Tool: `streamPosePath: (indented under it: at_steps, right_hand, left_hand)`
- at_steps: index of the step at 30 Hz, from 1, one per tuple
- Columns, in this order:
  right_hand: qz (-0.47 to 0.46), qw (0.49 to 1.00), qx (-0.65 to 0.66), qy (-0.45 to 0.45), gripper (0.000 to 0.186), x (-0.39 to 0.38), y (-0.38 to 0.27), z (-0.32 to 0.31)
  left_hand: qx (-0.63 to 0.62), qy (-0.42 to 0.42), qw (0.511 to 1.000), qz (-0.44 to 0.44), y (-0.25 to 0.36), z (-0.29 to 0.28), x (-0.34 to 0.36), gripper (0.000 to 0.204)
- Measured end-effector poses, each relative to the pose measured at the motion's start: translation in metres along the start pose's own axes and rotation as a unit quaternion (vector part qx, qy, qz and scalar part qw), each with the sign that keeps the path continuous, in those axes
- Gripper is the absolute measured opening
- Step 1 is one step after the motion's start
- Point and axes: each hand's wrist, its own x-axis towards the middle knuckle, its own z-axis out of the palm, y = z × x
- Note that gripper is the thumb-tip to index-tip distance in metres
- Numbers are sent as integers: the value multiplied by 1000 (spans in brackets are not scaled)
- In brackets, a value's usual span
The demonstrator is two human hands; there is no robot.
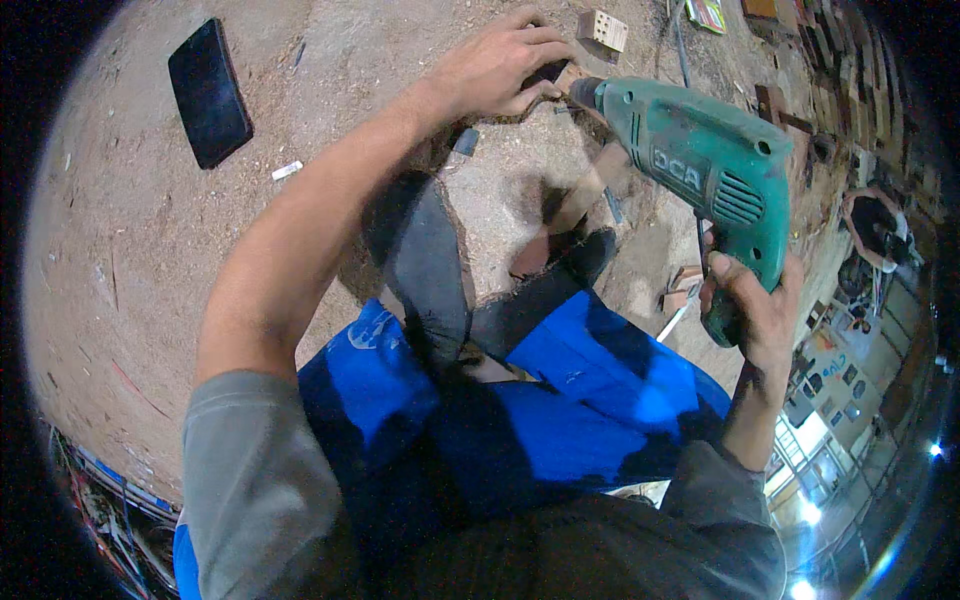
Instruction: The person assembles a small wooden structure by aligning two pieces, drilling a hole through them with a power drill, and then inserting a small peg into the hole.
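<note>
My left hand (515,65) is curled around a small wooden piece (568,80) at the upper middle, partly hidden by the fingers. My right hand (750,300) grips the handle of a green corded drill (700,150), which lies horizontal with its chuck (588,94) pointing left at that piece. Whether a bit touches the wood I cannot tell. A pale wooden block with several holes (602,32) sits just beyond my left hand. Below the hands are my legs in blue trousers (560,410) and dark footwear (420,260) on sawdust-strewn ground (120,250).
A black phone (208,92) lies at upper left, near a small white object (286,170). Wood offcuts (830,80) are stacked at upper right. A cable (680,45) runs beside the drill, and small wooden pieces (682,285) lie right of my knees. Cluttered shop fittings (830,370) fill the right rim.
</note>
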Motion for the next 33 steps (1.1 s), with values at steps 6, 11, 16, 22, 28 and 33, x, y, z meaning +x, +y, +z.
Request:
streamPosePath:
  at_steps: [6, 11, 16, 22, 28, 33]
  right_hand:
    - [1, 999, -34, -20, 26, 0, -4, 7]
    - [-24, 999, -6, -26, 26, 8, -4, 6]
    - [-30, 999, -28, -23, 26, 1, -4, 7]
    - [-26, 997, -65, -39, 28, 2, -12, 12]
    - [-19, 998, -44, -28, 29, 6, -12, 1]
    - [-21, 997, -77, -9, 31, 2, -8, 8]
  left_hand:
    - [-30, 29, 999, -20, -4, 5, -4, 49]
    - [-35, 50, 998, -10, -6, 7, -4, 50]
    - [-47, 44, 998, -9, 0, 6, -6, 50]
    - [-46, 54, 997, 17, -8, 2, -5, 40]
    - [-84, 58, 994, 48, -15, 10, -6, 45]
    - [-82, 67, 994, 30, -16, 11, -7, 42]
